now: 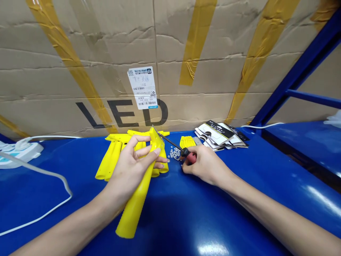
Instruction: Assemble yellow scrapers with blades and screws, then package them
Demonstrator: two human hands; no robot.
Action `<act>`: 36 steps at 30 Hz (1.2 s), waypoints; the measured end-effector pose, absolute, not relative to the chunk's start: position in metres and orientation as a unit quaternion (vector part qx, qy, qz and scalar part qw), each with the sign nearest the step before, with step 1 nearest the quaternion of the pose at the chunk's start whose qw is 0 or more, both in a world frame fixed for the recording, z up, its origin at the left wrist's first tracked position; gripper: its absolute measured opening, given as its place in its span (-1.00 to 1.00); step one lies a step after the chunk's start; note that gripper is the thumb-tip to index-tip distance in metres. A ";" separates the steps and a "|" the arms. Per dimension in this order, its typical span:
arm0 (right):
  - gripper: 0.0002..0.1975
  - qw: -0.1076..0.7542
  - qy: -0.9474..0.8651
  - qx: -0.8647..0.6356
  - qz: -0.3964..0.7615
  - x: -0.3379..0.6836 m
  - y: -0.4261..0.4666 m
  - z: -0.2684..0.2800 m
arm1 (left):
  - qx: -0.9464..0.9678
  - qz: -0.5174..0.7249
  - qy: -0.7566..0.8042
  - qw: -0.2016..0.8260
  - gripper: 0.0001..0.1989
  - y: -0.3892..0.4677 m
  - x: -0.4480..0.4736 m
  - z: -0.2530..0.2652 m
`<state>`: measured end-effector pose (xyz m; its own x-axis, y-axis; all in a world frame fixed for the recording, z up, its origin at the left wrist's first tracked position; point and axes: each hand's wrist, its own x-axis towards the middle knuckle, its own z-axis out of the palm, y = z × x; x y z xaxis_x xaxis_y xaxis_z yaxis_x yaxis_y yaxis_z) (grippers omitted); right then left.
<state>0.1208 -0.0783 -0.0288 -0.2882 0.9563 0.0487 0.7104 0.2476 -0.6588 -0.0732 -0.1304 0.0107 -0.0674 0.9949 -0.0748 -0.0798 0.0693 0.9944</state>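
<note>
My left hand (138, 160) is closed around a yellow plastic scraper handle (135, 202), which tilts with its wide end toward me and its head away. My right hand (204, 163) grips a screwdriver (190, 157) with a red and black handle. The screwdriver's thin shaft points left and away, reaching the head of the yellow handle; whether the tip sits in a screw is too small to tell. Behind my left hand lie several more yellow handles (112, 158). Small metal nuts or screws (174, 153) are scattered between my hands.
Beyond my right hand are small yellow pieces (187, 141) and a stack of printed cards (217, 135). A white power strip (21, 156) with a trailing cable (61, 177) lies at left. A large cardboard box (170, 46) stands behind the blue table (213, 217); a blue metal frame (295, 71) rises at right.
</note>
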 end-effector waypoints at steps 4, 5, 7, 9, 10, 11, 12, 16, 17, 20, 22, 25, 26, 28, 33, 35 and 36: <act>-0.62 0.229 -0.748 -0.538 0.315 0.128 -0.080 -0.030 | 0.452 0.515 0.513 0.518 -0.52 -0.132 -0.073 0.010; -0.62 0.238 -0.741 -0.530 0.336 0.130 -0.081 -0.029 | 0.451 0.517 0.514 0.515 -0.52 -0.132 -0.073 0.010; -0.70 0.259 -0.712 -0.518 0.398 0.134 -0.082 -0.027 | 0.447 0.522 0.515 0.513 -0.52 -0.133 -0.072 0.011; -0.90 0.270 -0.666 -0.508 0.475 0.137 -0.082 -0.024 | 0.444 0.522 0.515 0.515 -0.50 -0.133 -0.071 0.011; -0.95 0.276 -0.642 -0.504 0.508 0.139 -0.081 -0.022 | 0.443 0.520 0.516 0.517 -0.49 -0.133 -0.070 0.011; -0.88 0.287 -0.622 -0.498 0.532 0.141 -0.081 -0.021 | 0.444 0.515 0.516 0.521 -0.48 -0.133 -0.070 0.011; -0.83 0.305 -0.606 -0.489 0.549 0.142 -0.080 -0.020 | 0.445 0.509 0.516 0.526 -0.48 -0.133 -0.068 0.010; -0.72 0.415 -0.556 -0.423 0.583 0.141 -0.078 -0.023 | 0.449 0.490 0.509 0.547 -0.50 -0.132 -0.063 0.008; -0.71 0.434 -0.545 -0.408 0.590 0.139 -0.079 -0.023 | 0.451 0.487 0.506 0.551 -0.51 -0.132 -0.062 0.007; -0.71 0.465 -0.536 -0.381 0.593 0.129 -0.080 -0.024 | 0.467 0.481 0.485 0.561 -0.56 -0.132 -0.059 0.005; -0.72 0.477 -0.542 -0.372 0.584 0.123 -0.081 -0.023 | 0.481 0.472 0.469 0.571 -0.58 -0.132 -0.058 0.003; -0.72 0.493 -0.542 -0.364 0.575 0.118 -0.083 -0.020 | 0.487 0.457 0.463 0.583 -0.60 -0.132 -0.056 0.002; -0.72 0.493 -0.543 -0.364 0.575 0.117 -0.083 -0.020 | 0.486 0.456 0.462 0.585 -0.60 -0.132 -0.056 0.002; -0.71 0.483 -0.552 -0.370 0.571 0.117 -0.083 -0.019 | 0.486 0.461 0.458 0.584 -0.62 -0.132 -0.057 0.002; -0.73 0.466 -0.566 -0.377 0.566 0.120 -0.083 -0.021 | 0.483 0.460 0.443 0.599 -0.63 -0.132 -0.059 0.005; -0.73 0.464 -0.561 -0.375 0.574 0.121 -0.083 -0.021 | 0.471 0.453 0.445 0.613 -0.62 -0.131 -0.060 0.005; -0.72 0.462 -0.559 -0.374 0.578 0.122 -0.083 -0.021 | 0.462 0.449 0.446 0.621 -0.60 -0.131 -0.061 0.005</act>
